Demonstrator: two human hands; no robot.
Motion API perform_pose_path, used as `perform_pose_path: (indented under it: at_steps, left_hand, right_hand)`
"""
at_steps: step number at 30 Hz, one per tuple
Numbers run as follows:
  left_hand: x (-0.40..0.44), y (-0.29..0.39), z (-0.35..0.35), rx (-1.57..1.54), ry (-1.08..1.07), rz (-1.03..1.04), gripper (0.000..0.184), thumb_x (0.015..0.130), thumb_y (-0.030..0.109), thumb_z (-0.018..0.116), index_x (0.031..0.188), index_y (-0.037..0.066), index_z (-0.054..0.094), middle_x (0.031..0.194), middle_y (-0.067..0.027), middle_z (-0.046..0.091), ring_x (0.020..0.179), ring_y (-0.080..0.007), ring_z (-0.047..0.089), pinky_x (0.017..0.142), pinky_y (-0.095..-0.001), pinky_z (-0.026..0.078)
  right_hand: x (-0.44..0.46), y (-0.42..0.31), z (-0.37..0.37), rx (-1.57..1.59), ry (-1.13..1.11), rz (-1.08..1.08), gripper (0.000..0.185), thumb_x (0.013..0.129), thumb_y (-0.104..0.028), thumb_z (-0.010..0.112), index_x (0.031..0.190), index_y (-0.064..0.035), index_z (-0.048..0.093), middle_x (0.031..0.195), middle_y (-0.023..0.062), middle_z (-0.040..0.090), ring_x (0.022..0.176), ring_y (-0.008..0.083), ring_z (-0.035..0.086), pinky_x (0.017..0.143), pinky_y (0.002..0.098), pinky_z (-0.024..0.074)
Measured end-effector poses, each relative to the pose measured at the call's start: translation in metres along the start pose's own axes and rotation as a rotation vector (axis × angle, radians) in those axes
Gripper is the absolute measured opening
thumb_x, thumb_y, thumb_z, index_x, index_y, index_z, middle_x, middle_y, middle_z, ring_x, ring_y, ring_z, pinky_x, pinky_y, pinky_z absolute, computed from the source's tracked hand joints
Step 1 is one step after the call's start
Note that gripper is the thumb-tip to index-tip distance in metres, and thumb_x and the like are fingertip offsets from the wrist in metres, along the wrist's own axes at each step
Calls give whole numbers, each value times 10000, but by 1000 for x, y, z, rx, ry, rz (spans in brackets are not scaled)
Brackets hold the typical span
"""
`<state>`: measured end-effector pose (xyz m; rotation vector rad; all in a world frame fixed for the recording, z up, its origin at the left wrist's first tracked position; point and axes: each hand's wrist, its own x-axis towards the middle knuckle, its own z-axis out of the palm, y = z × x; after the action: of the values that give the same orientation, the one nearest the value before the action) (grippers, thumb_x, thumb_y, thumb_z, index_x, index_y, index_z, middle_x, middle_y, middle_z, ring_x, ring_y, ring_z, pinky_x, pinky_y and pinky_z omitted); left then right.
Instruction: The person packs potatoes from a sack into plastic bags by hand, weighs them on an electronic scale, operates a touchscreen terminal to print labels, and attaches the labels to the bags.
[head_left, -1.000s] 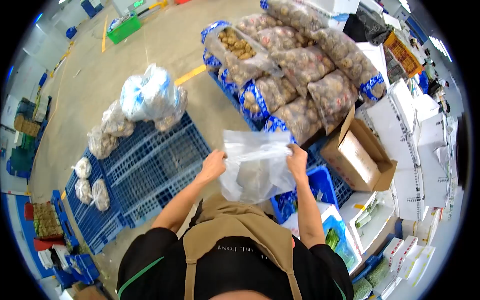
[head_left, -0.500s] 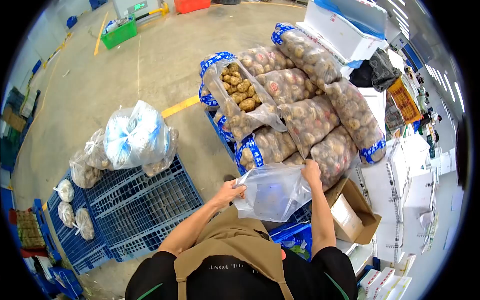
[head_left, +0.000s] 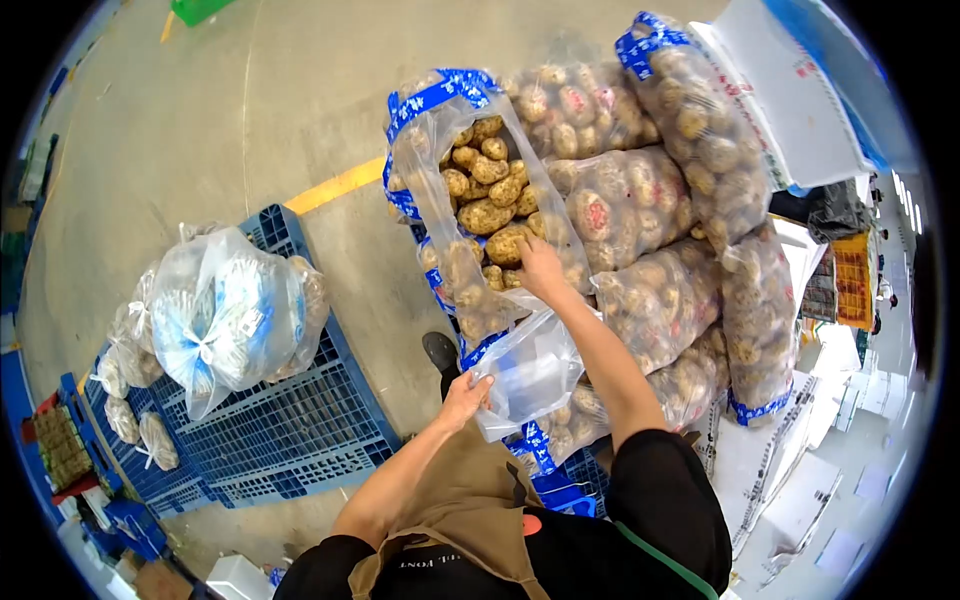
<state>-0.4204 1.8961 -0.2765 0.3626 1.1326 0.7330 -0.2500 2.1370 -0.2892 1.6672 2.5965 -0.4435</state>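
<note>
Gripped at its edge by my left hand [head_left: 466, 400] is a clear plastic bag [head_left: 532, 365], spread in front of my apron. My right hand [head_left: 543, 272] reaches into the opened sack [head_left: 560, 225] with its fingers extended against the right side of a large potato [head_left: 507, 245]. That potato still lies among the other loose, soil-covered potatoes [head_left: 485, 215] in the sack. A blue patterned band [head_left: 440, 92] runs along the sack's top. My right forearm passes over part of the clear bag and the neighbouring sacks.
Several full potato sacks [head_left: 640, 205] are stacked to the right, with white foam boxes [head_left: 790, 90] behind. On the left, a blue pallet [head_left: 290, 430] bears a large plastic bag of white and blue items [head_left: 225, 320] and smaller tied bags [head_left: 158, 440].
My right hand has let go of the clear bag and moved forward into the open sack. The left hand keeps its hold on the bag. My view has shifted closer to the sacks.
</note>
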Motion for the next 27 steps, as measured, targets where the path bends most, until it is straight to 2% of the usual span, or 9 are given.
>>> perform_pose_path:
  at_steps: [5, 9, 12, 13, 17, 18, 21, 23, 27]
  left_hand:
    - [40, 3, -13, -88, 69, -143, 232, 894, 248, 597, 912, 47, 481, 634, 4, 454, 552, -105, 470, 574, -304, 482]
    - [45, 17, -18, -207, 80, -213, 223, 901, 241, 590, 928, 53, 473, 639, 6, 433, 561, -111, 455, 592, -304, 476]
    - [53, 14, -19, -228, 89, -233, 223, 906, 244, 584, 930, 53, 472, 636, 6, 426, 564, -119, 460, 605, -308, 473]
    - [54, 14, -18, -224, 92, -238, 228, 908, 253, 580, 929, 53, 471, 636, 5, 426, 563, -122, 460, 608, -311, 473]
    - [59, 24, -10, -272, 94, -290, 258, 917, 294, 560, 928, 53, 470, 634, -1, 426, 557, -130, 455, 613, -322, 473]
    - [59, 28, -7, -300, 95, -312, 268, 920, 307, 554, 928, 52, 471, 634, -3, 426, 555, -131, 453, 613, -326, 472]
    - [63, 32, 1, -416, 118, -335, 283, 924, 330, 539, 882, 58, 475, 595, 0, 407, 519, -143, 441, 585, -336, 468]
    - [66, 37, 5, -517, 125, -322, 277, 923, 329, 541, 858, 67, 477, 578, 4, 391, 504, -144, 429, 572, -344, 464]
    - [59, 57, 8, -711, 90, -330, 276, 918, 340, 548, 830, 90, 475, 573, 14, 363, 501, -142, 397, 563, -360, 452]
  right_hand:
    - [76, 43, 123, -463, -189, -72, 713, 676, -155, 680, 1311, -28, 380, 1273, 205, 423, 1193, 359, 392, 992, 481, 310]
    - [79, 45, 134, -631, -102, -195, 779, 641, -232, 719, 1300, -1, 373, 1255, 230, 412, 1170, 374, 388, 1002, 480, 279]
    - [88, 45, 109, -539, -311, -197, 776, 658, -308, 718, 1287, 1, 384, 1283, 219, 424, 1189, 377, 386, 995, 477, 279]
    - [87, 46, 102, -339, -278, -116, 950, 514, -360, 793, 1276, 25, 376, 1242, 224, 456, 1152, 359, 426, 986, 457, 298]
    - [64, 49, 61, 461, -155, 33, 947, 481, -346, 793, 1251, 29, 389, 1148, 221, 533, 1074, 310, 518, 968, 410, 359]
    - [49, 36, 29, 835, -248, 118, 915, 479, -314, 802, 1241, 17, 418, 1135, 200, 557, 1067, 287, 548, 940, 383, 413]
    - [-19, 20, -8, 1100, -463, 127, 891, 522, -296, 815, 1269, -5, 427, 1150, 163, 570, 1085, 247, 546, 944, 351, 427]
    - [-57, 19, -6, 1051, -786, 83, 931, 514, -300, 811, 1306, -34, 399, 1193, 168, 550, 1109, 270, 538, 977, 350, 410]
    - [-118, 66, 69, 431, -760, 41, 527, 632, -292, 716, 1076, -49, 566, 1010, 195, 622, 899, 350, 599, 799, 412, 491]
